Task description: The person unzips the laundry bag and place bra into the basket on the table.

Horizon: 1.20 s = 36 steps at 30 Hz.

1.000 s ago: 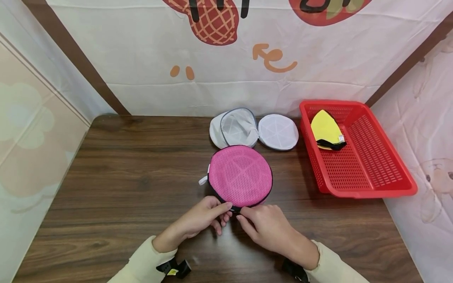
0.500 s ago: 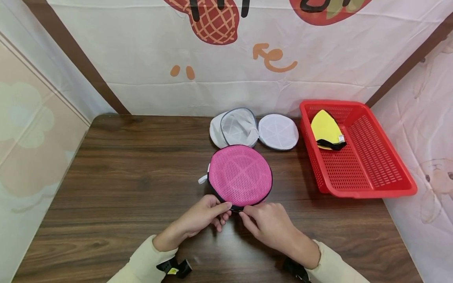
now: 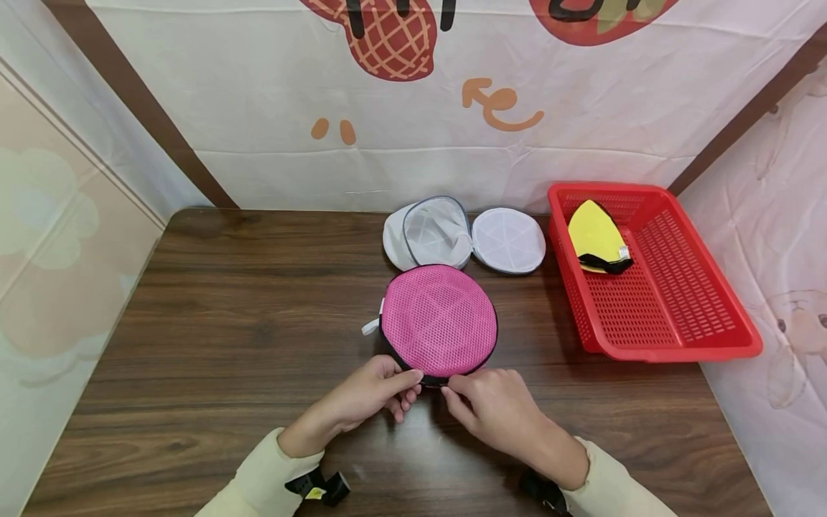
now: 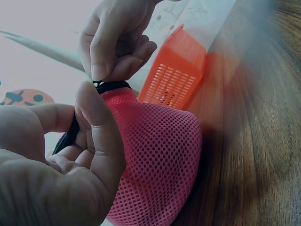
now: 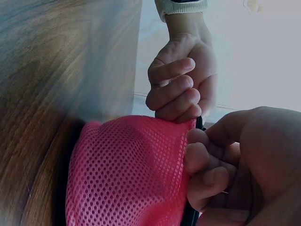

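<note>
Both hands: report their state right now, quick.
Left hand: closed, holding the black rim of the pink mesh bag.
Right hand: closed, pinching at the same rim.

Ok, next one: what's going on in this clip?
A person is working at the near edge of a round pink mesh bag, the left hand and right hand pinching its black edging close together. Behind it on the table sit an open white mesh bag and a round white panel. A folded yellow piece with black trim lies in the red plastic basket.
</note>
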Each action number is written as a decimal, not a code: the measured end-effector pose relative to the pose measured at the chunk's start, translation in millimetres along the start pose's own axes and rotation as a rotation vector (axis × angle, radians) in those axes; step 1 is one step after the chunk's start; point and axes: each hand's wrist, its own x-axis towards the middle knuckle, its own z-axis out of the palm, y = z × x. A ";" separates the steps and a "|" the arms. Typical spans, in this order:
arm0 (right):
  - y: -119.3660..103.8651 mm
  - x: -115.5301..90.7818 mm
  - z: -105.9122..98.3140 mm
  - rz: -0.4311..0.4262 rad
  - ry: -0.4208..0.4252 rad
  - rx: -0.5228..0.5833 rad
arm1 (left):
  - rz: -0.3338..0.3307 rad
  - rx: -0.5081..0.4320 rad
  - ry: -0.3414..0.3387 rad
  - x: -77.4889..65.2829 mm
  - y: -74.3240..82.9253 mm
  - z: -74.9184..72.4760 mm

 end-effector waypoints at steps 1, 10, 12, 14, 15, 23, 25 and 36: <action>0.5 -0.4 -0.6 -0.001 0.010 -0.006 | -0.001 -0.003 0.002 0.0 -0.1 -0.3; 12.0 -6.2 -5.5 0.059 0.037 -0.041 | 0.005 0.008 0.022 -1.6 -1.2 -5.3; 14.7 -7.7 -7.7 0.084 0.025 -0.041 | 0.006 0.007 0.021 -2.0 -1.0 -5.7; 17.1 -9.2 -10.5 0.108 0.015 -0.042 | 0.007 0.007 0.022 -2.4 -0.9 -6.3; 18.3 -9.9 -11.9 0.121 0.009 -0.043 | 0.006 0.007 0.022 -2.5 -0.9 -6.7; 30.5 -14.3 -20.3 0.166 0.027 -0.054 | -0.007 0.019 0.017 -3.0 0.0 -9.8; 33.4 -14.4 -20.9 0.171 0.034 -0.050 | -0.010 0.021 0.014 -2.8 0.3 -10.1; 53.6 -10.3 -23.2 0.250 0.044 -0.035 | -0.031 0.055 0.016 -4.4 2.6 -12.9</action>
